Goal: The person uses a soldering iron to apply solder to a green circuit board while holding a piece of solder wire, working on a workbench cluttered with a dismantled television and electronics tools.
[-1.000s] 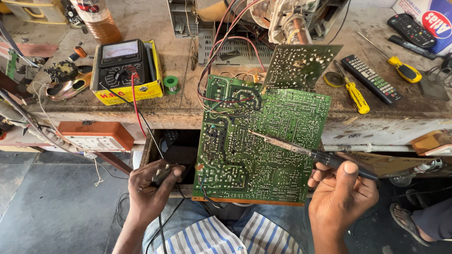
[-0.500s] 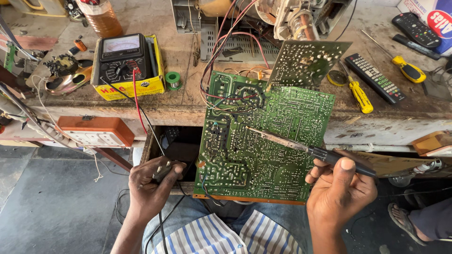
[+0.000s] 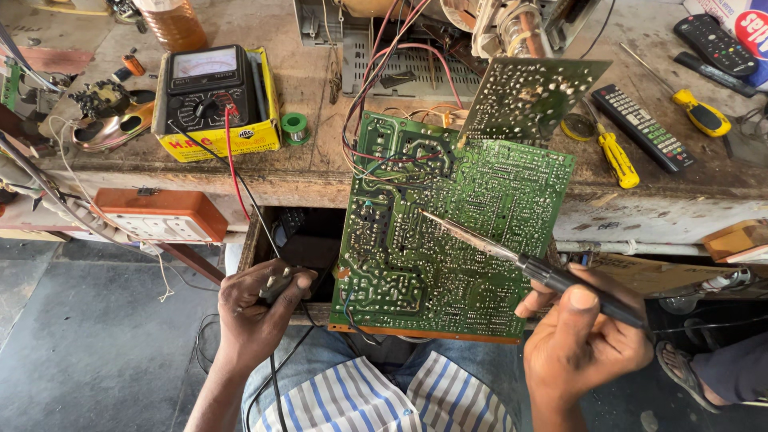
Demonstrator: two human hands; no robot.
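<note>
A large green circuit board (image 3: 456, 224) stands tilted on my lap, solder side up, leaning against the workbench edge. My right hand (image 3: 584, 340) grips a soldering iron (image 3: 512, 256) by its black handle, and its metal tip rests on the middle of the board. My left hand (image 3: 256, 316) is closed around a small dark plug or probe end (image 3: 276, 284) with a black cable, just left of the board's lower corner. Red, white and black wires (image 3: 384, 104) run from the board's top to a chassis on the bench.
On the bench: an analog multimeter (image 3: 212, 92) on a yellow box, a solder spool (image 3: 295, 126), a second smaller board (image 3: 532, 96), yellow screwdrivers (image 3: 618, 156), remote controls (image 3: 644, 128). An orange switch box (image 3: 160, 216) hangs at left. Another person's foot (image 3: 704, 372) is at right.
The view has drifted slightly. My hands and the soldering iron stay in nearly the same place on the board.
</note>
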